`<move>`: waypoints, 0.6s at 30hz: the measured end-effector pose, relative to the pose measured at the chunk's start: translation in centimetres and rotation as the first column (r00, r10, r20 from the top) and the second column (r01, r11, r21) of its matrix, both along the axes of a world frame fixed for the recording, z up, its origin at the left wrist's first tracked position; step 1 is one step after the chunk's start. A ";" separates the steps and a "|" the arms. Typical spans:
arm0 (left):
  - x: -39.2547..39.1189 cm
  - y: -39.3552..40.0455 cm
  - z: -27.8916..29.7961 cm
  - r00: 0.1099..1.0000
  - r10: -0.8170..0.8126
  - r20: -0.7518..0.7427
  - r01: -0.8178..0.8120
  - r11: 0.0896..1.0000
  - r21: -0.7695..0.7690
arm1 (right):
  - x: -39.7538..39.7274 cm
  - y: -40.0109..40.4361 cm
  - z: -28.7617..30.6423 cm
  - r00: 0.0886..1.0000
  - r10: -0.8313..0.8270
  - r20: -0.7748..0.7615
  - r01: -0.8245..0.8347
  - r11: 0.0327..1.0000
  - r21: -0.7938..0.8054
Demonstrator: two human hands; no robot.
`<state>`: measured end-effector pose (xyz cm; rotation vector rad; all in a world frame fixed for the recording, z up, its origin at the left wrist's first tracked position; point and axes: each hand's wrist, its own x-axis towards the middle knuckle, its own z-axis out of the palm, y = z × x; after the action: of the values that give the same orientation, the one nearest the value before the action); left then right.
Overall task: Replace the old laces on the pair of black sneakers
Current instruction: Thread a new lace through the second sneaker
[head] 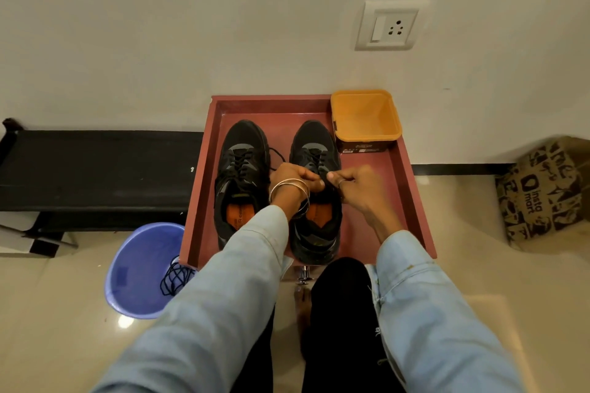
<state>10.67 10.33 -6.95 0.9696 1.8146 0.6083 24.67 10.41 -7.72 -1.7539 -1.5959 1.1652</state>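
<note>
Both our hands meet over the right sneaker [314, 169] of a black pair standing toes-to-wall on a red tray [204, 175]. Our left hand [295, 177], bangles [289, 193] at the wrist, curls its fingers around the black lace [314, 155] at the top of the shoe's tongue, while our right hand [354, 183], a ring on one finger, pinches the lace just beside it; the two sets of fingertips nearly touch. The left sneaker [241, 175] sits just beside its mate, fully laced, a loose loop of lace trailing off its right side toward our left hand. Orange insoles show inside both shoes.

An orange tub [365, 118] stands in the tray's far right corner, near the right sneaker's toe. On the floor to the left of the tray, a blue bucket [140, 268] holds a tangle of dark laces [174, 276] against its near wall. A black bench [95, 169] runs along the wall at left, a printed cardboard box [546, 191] sits on the floor at right, and a wall socket [388, 25] is mounted above. Our pale denim sleeves [223, 290] fill the foreground.
</note>
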 end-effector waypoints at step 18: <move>0.4 -3.8 -1.3 0.758 -0.044 -0.651 0.222 0.956 0.194 | 0.2 -0.3 5.8 0.918 -0.284 -0.276 0.356 0.898 0.258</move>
<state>11.06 6.53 -8.22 1.6291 2.2662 0.4549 24.90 10.15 -1.97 -1.5427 -1.2130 0.8736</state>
